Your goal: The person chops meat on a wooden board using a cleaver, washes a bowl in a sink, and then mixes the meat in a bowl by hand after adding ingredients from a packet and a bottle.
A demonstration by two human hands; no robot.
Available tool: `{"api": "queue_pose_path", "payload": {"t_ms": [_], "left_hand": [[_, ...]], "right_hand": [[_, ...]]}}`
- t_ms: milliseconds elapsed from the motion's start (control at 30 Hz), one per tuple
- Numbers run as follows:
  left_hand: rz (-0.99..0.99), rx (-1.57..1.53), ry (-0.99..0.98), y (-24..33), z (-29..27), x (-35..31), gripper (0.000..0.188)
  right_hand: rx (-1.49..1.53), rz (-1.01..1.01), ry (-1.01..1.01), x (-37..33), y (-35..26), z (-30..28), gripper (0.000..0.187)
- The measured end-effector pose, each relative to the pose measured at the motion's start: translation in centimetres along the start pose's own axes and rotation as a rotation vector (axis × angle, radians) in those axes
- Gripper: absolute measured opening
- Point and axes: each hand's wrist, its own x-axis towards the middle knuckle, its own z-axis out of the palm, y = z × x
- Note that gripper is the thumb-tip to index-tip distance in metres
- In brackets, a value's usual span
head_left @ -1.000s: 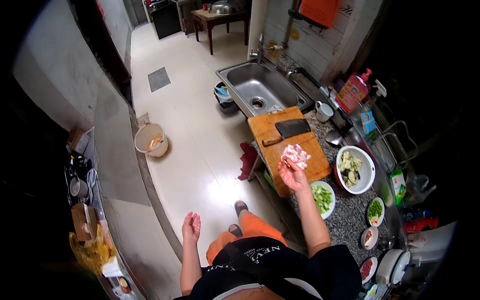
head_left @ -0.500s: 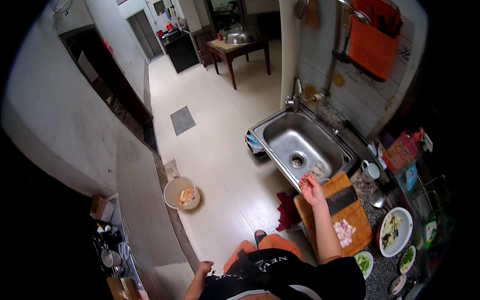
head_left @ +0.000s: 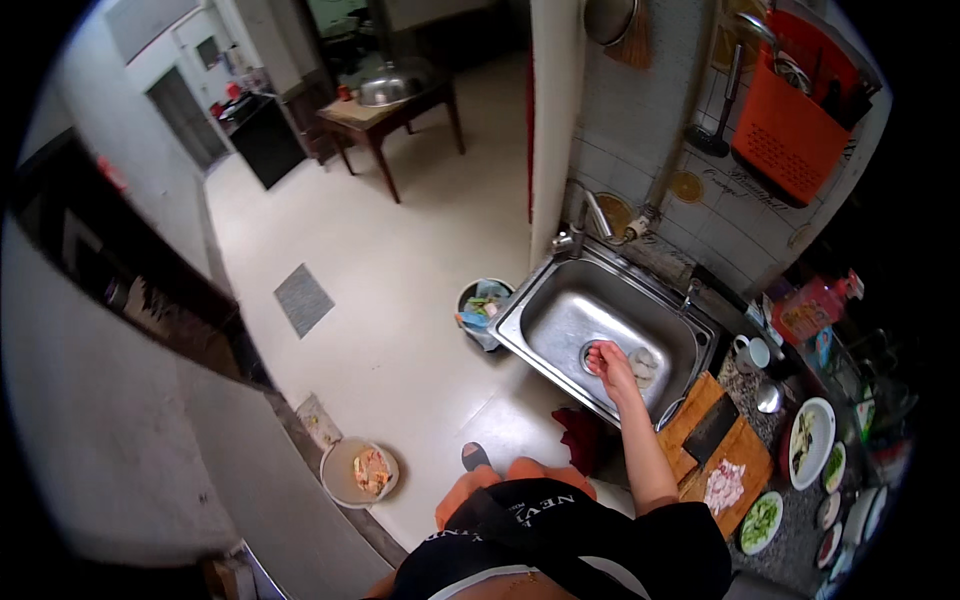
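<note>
My right hand (head_left: 612, 368) reaches over the stainless steel sink (head_left: 560, 318), beside the drain. Its fingers are loosely curled and nothing shows in them. Next to it in the basin lie a few pale, wet lumps (head_left: 643, 366) whose kind I cannot make out. Nearer me, a wooden cutting board (head_left: 752, 452) bears a broad dark cleaver blade (head_left: 710, 428) and chopped pale pink meat (head_left: 725, 485). A curved faucet (head_left: 598, 215) stands at the sink's far edge. My left hand is out of the picture; only a bit of that arm shows at the lower edge.
Right of the board stand a dish of chopped greens (head_left: 761, 522), a white basket of cut vegetables (head_left: 822, 440), a ladle (head_left: 769, 398) and a mug (head_left: 752, 352). A lined bin (head_left: 483, 312) sits left of the sink, a bucket with scraps (head_left: 352, 470) at lower left. An orange utensil holder (head_left: 790, 140) hangs above.
My right hand has moved from the board's edge to over the sink basin. My left hand has left the view. The view has turned right, and I have moved nearer the sink.
</note>
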Motion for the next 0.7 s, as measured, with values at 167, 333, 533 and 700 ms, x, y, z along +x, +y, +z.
{"api": "queue_pose_path", "payload": {"t_ms": [167,333,533,700], "left_hand": [[0.098,-0.081,0.108,10.1,-10.2,5.7,0.015],[0.205,-0.207,0.164,20.0,-14.4,8.1,0.015],[0.166,-0.053,0.121,22.4,-12.5,9.5,0.014],[0.125,0.097,0.142,22.0,-13.3,10.4,0.014]], "right_hand": [[-0.479,-0.12,0.068,5.8,-0.7,2.2,0.03],[-0.629,-0.22,0.149,14.4,-2.5,5.9,0.048],[-0.988,-0.32,0.323,26.5,-2.4,7.1,0.058],[-1.226,-0.37,0.363,25.3,-1.5,10.7,0.049]]}}
